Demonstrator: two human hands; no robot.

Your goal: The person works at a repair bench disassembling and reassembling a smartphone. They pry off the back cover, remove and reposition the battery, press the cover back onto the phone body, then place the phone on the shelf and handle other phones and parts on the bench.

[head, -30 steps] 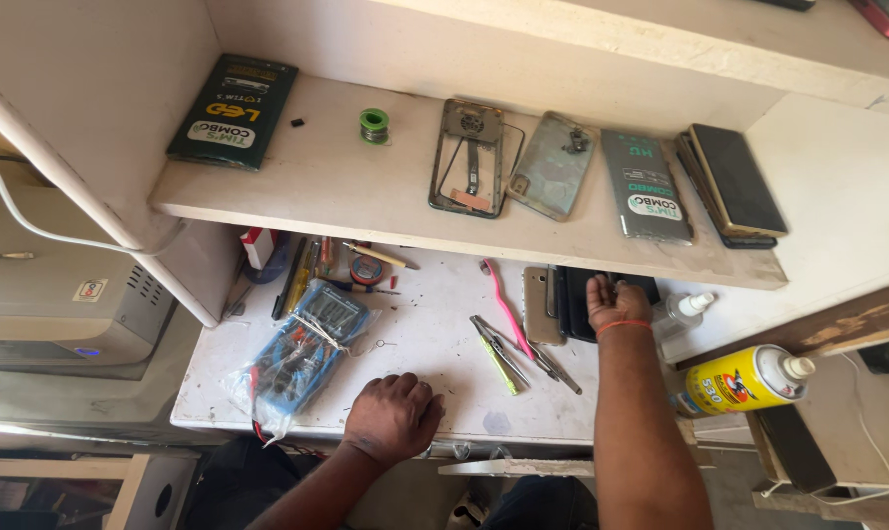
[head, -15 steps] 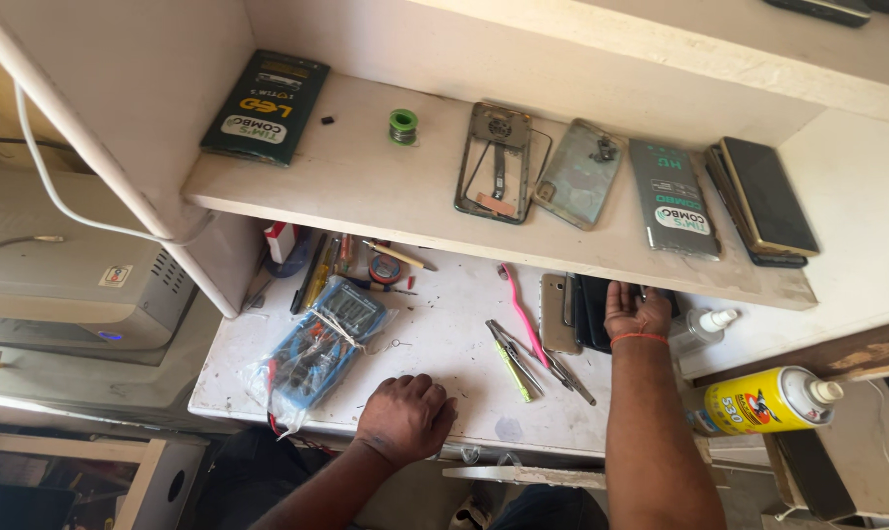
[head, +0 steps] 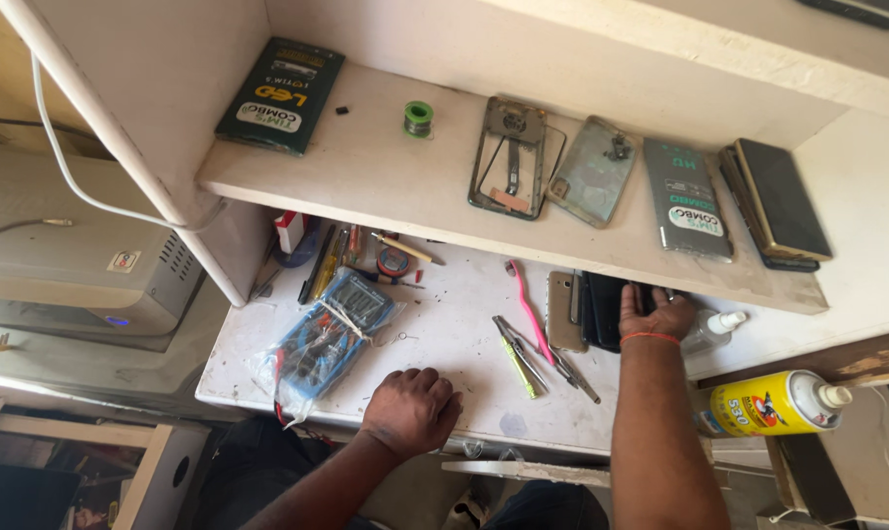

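Head view: my right hand (head: 657, 312) is closed around a flat black rectangular phone (head: 602, 312), glossy and dark, lying under the shelf edge beside one gold phone (head: 561, 312) on the stained white worktop (head: 444, 339). My left hand (head: 412, 409) rests loosely curled, holding nothing. One pink toothbrush (head: 526, 306), one blue bagged multimeter (head: 332, 332) and one yellow spray can (head: 766, 403) lie nearby
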